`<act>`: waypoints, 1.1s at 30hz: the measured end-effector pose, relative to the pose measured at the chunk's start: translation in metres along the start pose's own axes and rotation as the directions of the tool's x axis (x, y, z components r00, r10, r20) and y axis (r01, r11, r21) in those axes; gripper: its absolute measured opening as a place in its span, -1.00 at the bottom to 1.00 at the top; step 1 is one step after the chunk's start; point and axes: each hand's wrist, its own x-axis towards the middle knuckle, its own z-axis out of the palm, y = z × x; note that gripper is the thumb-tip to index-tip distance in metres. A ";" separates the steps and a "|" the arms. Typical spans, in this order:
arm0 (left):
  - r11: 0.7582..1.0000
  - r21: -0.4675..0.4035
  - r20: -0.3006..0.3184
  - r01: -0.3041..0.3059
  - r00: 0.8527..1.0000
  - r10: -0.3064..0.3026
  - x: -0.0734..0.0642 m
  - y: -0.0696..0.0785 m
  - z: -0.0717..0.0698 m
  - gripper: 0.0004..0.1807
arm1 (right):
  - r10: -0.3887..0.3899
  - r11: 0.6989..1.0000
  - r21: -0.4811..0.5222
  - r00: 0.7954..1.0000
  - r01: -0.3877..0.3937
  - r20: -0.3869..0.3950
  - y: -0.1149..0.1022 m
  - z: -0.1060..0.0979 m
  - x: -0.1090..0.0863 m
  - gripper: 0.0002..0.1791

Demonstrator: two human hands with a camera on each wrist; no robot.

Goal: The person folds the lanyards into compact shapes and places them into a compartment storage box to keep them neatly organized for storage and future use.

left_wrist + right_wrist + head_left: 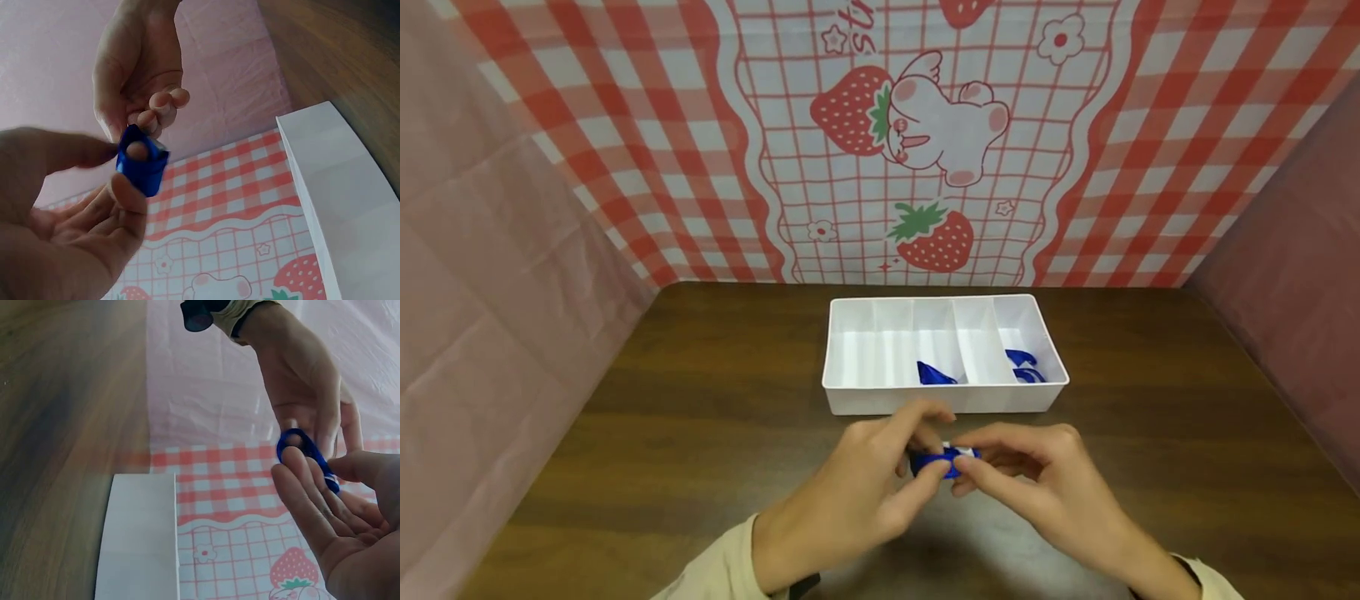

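A small blue plastic correction tape (936, 459) with white showing on it is held between both hands, low over the table in front of the tray. My left hand (861, 479) pinches its left end between thumb and fingers. The thumb and fingertips of my right hand (1052, 475) pinch the other end. In the left wrist view the blue case (142, 176) has an opening with a fingertip showing in it. A rounded, ring-like end of the case (311, 452) appears in the right wrist view, partly covered by fingers.
Just beyond the hands stands a white divided tray (940, 400). A blue piece (934, 375) lies in its middle compartment. Two curved blue pieces (1021, 358) lie in the far right one. A strawberry-print cloth (1037, 125) hangs behind the wooden table (715, 367), with pink cloth at both sides.
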 end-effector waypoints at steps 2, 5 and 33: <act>0.999 0.031 -0.059 -0.029 0.998 0.031 0.001 -0.001 -0.003 -0.64 | -0.021 1.000 -0.011 0.999 0.021 -0.029 -0.001 -0.002 0.001 -0.72; 0.995 0.089 -0.079 -0.052 0.995 0.059 0.002 -0.003 -0.008 -0.63 | -0.030 0.999 0.020 0.998 0.031 -0.056 -0.002 -0.005 0.001 -0.70; 0.848 0.528 0.077 -0.042 0.997 0.001 -0.020 -0.072 0.015 -0.56 | -0.103 0.894 -0.426 0.989 0.137 0.103 0.042 -0.029 0.003 -0.74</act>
